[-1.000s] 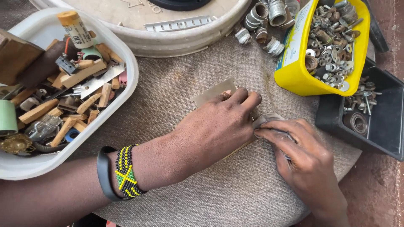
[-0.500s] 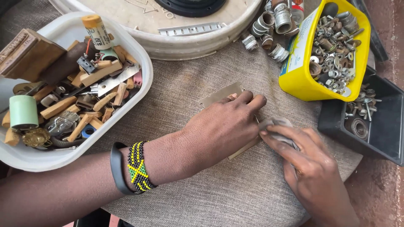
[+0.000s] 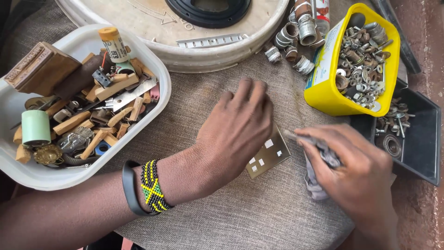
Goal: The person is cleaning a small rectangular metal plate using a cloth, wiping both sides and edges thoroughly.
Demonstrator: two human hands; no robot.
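Left hand: the left hand lies flat, palm down, fingers spread a little, on the far part of the plate. It presses the plate on the cloth; it does not close around it.
Right hand: the right hand is closed loosely around a grey rag, with the fingers bent over it. The rag is at the right edge of the plate.
Plate: a small flat metal plate of brass colour with some square holes. It lies in the middle of the scene, on the cloth, between the two hands. The near right corner is visible; the rest is hidden under the left hand.
Cloth: a grey woven cloth covers the surface under the hands.
Wrist: a black band and a beaded bracelet in green, yellow and black are on the left wrist.
White tub: the white tub is at the left, with wood pieces, a green spool, a small bottle and metal bits inside.
Yellow box: the yellow box is at the far right, full of nuts and washers.
Black tray: the black tray is at the right, just beside the yellow box, with a few washers and screws.
Round lid: a large pale round lid is at the far side, with metal fittings just beside it on the right.
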